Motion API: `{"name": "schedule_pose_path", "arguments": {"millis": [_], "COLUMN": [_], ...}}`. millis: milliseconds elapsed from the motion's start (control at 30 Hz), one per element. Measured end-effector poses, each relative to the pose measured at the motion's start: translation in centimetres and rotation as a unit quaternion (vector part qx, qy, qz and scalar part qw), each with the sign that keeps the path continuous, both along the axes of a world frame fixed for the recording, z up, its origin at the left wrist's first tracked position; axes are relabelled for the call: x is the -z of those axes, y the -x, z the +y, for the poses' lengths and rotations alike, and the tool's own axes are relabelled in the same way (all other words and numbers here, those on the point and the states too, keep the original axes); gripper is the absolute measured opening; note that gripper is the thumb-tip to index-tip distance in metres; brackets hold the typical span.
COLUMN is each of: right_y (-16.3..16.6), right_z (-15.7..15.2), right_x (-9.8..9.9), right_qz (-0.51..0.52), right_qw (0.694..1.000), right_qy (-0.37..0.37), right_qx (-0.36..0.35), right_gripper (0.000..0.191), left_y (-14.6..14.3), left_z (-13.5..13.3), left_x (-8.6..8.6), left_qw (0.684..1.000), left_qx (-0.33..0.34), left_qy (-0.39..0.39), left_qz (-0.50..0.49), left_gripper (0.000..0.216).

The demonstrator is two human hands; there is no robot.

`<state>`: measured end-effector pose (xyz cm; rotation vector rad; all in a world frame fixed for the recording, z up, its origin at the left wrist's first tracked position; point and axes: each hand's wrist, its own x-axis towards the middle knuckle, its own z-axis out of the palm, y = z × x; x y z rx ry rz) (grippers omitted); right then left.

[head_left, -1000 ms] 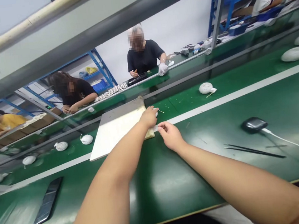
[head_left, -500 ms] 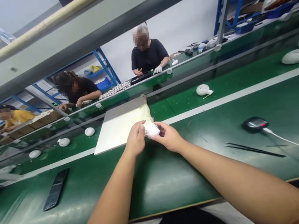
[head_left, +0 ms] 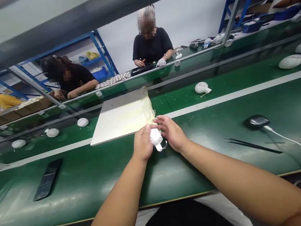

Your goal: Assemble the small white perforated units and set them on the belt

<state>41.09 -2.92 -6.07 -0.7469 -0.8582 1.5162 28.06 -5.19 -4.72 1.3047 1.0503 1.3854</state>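
A small rounded white plastic casing (head_left: pixel 155 137) with a flat tab and a thin wire hanging off its lower side is held in my left hand (head_left: pixel 142 144), the thumb along its left edge. Close on the other side of it is my right hand (head_left: pixel 175 135), fingers spread and curved; its fingertips reach the casing's upper right, and I cannot tell whether they touch it. Both hands are just in front of a pale board (head_left: pixel 118 115) whose right edge is wrapped in yellowish material.
Black tweezers (head_left: pixel 253 145) and a black device (head_left: pixel 257 122) with a white cable lie to the right, a dark phone (head_left: pixel 48 179) to the left. Several white rounded casings (head_left: pixel 201 87) sit along the green belt. Co-workers sit across, behind a metal rail.
The casing has turned so its tab and wire now point down towards me. My right fingers have loosened from it, while the left hand keeps hold. The view has shifted slightly.
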Motion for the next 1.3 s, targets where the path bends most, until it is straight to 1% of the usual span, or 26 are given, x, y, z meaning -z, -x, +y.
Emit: {"name": "schedule_pose_path", "arguments": {"millis": [67, 133, 200, 333, 433, 533, 600, 667, 700, 767, 800, 833, 867, 900, 933, 1000, 1033, 1067, 1100, 1133, 1167, 1233, 1267, 1300], "right_y": [0.6, 0.8, 0.7, 0.5, 0.6, 0.5, 0.2, -0.2, -0.4, -0.8, -1.0, -1.1, -1.3, -1.4, -1.7, -2.2, -2.4, -2.7, -2.9, -3.0, -3.1, -3.0, -2.9, -2.7], "right_z": [-0.5, -0.9, -1.2, -2.0, -2.5, -2.4, -1.8, -1.1, -0.9, -0.7, -0.7, -0.8, -0.9, -1.0, -1.0, -0.9, -0.8, -0.6, -0.5, -0.3, -0.2, 0.0, 0.1, 0.1], "right_x": [0.3, 0.4, 0.5, 0.7, 0.9, 1.0, 0.9, 0.7, 0.5, 0.2, 0.1, 0.0, -0.2, -0.3, -0.4, -0.6, -0.7, -0.8, -0.9, -0.9, -0.8, -0.6, -0.5, -0.3], "right_qz": [0.014, -0.005, -0.029, -0.053, -0.079, -0.118, -0.141, -0.173, -0.193, -0.225, -0.237, -0.254, -0.28, -0.317, -0.363, -0.441, -0.458, -0.456, -0.436, -0.4, -0.355, -0.266, -0.233, -0.211], "right_qw": [1.0, 1.0, 0.999, 0.997, 0.995, 0.991, 0.988, 0.983, 0.979, 0.969, 0.963, 0.955, 0.946, 0.932, 0.909, 0.842, 0.812, 0.795, 0.796, 0.814, 0.842, 0.903, 0.928, 0.946], "right_qy": [-0.012, -0.019, -0.021, -0.031, -0.04, -0.034, -0.029, -0.04, -0.055, -0.091, -0.106, -0.119, -0.137, -0.165, -0.207, -0.31, -0.359, -0.396, -0.417, -0.417, -0.399, -0.324, -0.281, -0.243], "right_qx": [0.001, 0.02, 0.035, 0.041, 0.049, 0.053, 0.048, 0.035, 0.016, -0.047, -0.077, -0.093, -0.087, -0.06, -0.022, 0.038, 0.048, 0.049, 0.05, 0.058, 0.073, 0.091, 0.077, 0.048], "right_gripper": [0.048, 0.05, 0.051, 0.056, 0.059, 0.06, 0.06, 0.058, 0.056, 0.055, 0.057, 0.061, 0.066, 0.073, 0.079, 0.084, 0.084, 0.082, 0.079, 0.075, 0.07, 0.059, 0.056, 0.053], "left_y": [-1.0, -1.8, -2.3, -2.6, -2.7, -2.9, -2.8, -2.4, -2.0, -1.0, -0.4, 0.3, 0.9, 1.6, 2.2, 3.1, 3.4, 3.5, 3.6, 3.5, 3.3, 2.7, 2.3, 2.0], "left_z": [-0.5, -1.1, -1.6, -2.2, -2.3, -1.9, -1.4, -0.8, -0.5, 0.0, 0.2, 0.4, 0.5, 0.7, 0.8, 0.9, 0.9, 0.9, 0.8, 0.6, 0.4, -0.1, -0.3, -0.5], "left_x": [0.0, 0.0, -0.1, -0.1, -0.2, -0.4, -0.5, -0.7, -0.8, -0.8, -0.8, -0.6, -0.4, -0.2, 0.0, 0.3, 0.3, 0.1, -0.1, -0.4, -0.6, -1.0, -1.0, -1.0], "left_qw": [0.999, 0.997, 0.994, 0.989, 0.984, 0.977, 0.973, 0.972, 0.973, 0.975, 0.977, 0.979, 0.982, 0.987, 0.992, 0.995, 0.991, 0.985, 0.979, 0.973, 0.967, 0.95, 0.941, 0.935], "left_qx": [0.023, 0.03, 0.018, 0.0, 0.0, -0.007, -0.006, -0.011, -0.02, -0.04, -0.044, -0.044, -0.041, -0.032, -0.011, 0.062, 0.103, 0.137, 0.158, 0.166, 0.168, 0.184, 0.195, 0.205], "left_qy": [-0.013, -0.041, -0.068, -0.119, -0.139, -0.155, -0.169, -0.176, -0.176, -0.174, -0.171, -0.165, -0.152, -0.127, -0.093, -0.019, 0.003, 0.01, 0.0, -0.022, -0.049, -0.097, -0.114, -0.127], "left_qz": [0.028, 0.059, 0.078, 0.09, 0.112, 0.147, 0.155, 0.155, 0.149, 0.13, 0.121, 0.114, 0.105, 0.093, 0.082, 0.074, 0.085, 0.106, 0.132, 0.159, 0.184, 0.232, 0.25, 0.261], "left_gripper": [0.046, 0.044, 0.045, 0.048, 0.046, 0.044, 0.043, 0.042, 0.041, 0.042, 0.043, 0.044, 0.047, 0.052, 0.058, 0.067, 0.069, 0.069, 0.067, 0.064, 0.062, 0.061, 0.06, 0.061]}}
